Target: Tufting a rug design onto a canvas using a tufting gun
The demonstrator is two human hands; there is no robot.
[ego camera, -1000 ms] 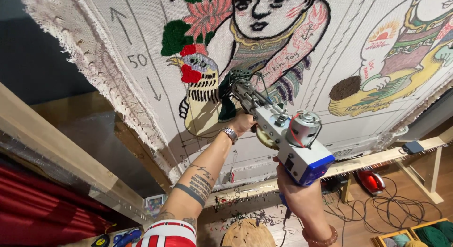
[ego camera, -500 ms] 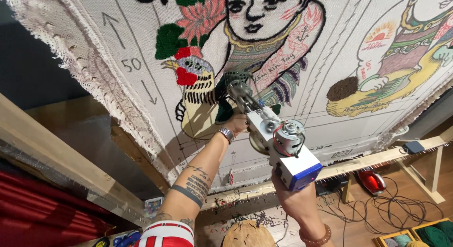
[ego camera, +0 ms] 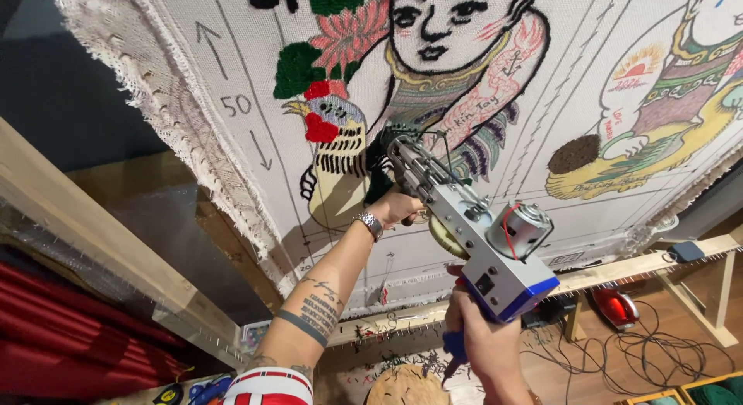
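Two hands grip a boxy grey tufting gun point(ego camera: 472, 235); the left hand point(ego camera: 398, 208) wraps its front handle, the right hand point(ego camera: 476, 335) squeezes the blue grip. Its tip presses the woolly cloth point(ego camera: 542, 188) near the bottom edge, beside a fluffy bird picture point(ego camera: 333, 150).

Single head-worn view, tilted, close behind both raised arms, facing the stretched tufting cloth point(ego camera: 542, 142).

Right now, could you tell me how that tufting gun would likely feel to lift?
The tufting gun probably feels heavy at the back: its motor sits near the rear. Both hands grip it, left hand forward, right hand on the blue handle. Its body looks like rigid metal.
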